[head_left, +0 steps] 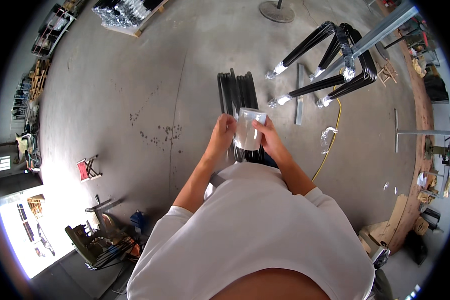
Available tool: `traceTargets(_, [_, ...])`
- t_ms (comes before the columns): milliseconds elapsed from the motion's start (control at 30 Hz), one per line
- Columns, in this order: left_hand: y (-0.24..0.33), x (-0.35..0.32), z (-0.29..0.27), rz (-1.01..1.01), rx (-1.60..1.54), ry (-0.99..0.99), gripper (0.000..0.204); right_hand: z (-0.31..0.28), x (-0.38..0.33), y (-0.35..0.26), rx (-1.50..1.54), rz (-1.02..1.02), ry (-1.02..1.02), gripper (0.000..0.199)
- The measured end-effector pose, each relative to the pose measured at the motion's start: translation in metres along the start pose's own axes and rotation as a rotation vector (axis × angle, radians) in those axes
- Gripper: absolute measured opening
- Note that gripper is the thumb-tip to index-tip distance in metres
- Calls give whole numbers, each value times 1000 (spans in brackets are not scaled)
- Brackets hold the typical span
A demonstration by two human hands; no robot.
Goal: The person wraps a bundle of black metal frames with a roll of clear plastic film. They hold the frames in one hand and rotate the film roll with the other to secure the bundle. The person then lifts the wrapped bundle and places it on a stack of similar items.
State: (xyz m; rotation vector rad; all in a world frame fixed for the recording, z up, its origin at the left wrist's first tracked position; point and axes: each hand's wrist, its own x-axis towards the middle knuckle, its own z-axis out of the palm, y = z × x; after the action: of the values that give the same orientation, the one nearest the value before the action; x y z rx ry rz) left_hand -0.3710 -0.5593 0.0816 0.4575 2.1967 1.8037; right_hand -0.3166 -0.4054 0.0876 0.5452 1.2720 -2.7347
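A: What have the hands got?

B: Both hold one clear plastic sheet (pixel 248 131) at chest height: left hand (pixel 223 131) pinching its left edge, right hand (pixel 266 135) gripping its right.

A: Which step, you reckon?

B: Looks like wrapping is about to start. Just beyond the sheet stands a stack of black frames (pixel 237 90) on the floor (pixel 120 100); next the sheet likely needs spreading and lowering onto a frame end.

A: And further off?

B: Far right, more frames (pixel 335 65) with four wrapped ends showing. One loose plastic scrap (pixel 328 137) lies right, by a yellow cable (pixel 331 140).
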Motion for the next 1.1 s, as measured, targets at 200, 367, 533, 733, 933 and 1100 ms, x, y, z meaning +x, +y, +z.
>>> traceTargets(200, [19,-6,-2,72,-63,12,9,-8,-5,-5,264,149,-138,48])
traceTargets(367, [23,-6,-4,31,19,-31,22,-2,-7,-4,136,134,-178,48])
traceTargets(533, [27,-7,-9,13,169,-100,26,-2,-3,0,90,93,-177,49])
traceTargets(733, [-1,-7,-11,-160,-38,-57,8,-14,-8,-4,341,239,-236,62])
traceTargets(933, [18,-16,12,-64,-79,92,5,-21,-17,-11,150,183,-434,73])
traceTargets(1100, [11,-29,14,-175,-276,252,3,-10,-31,-19,222,265,-326,77])
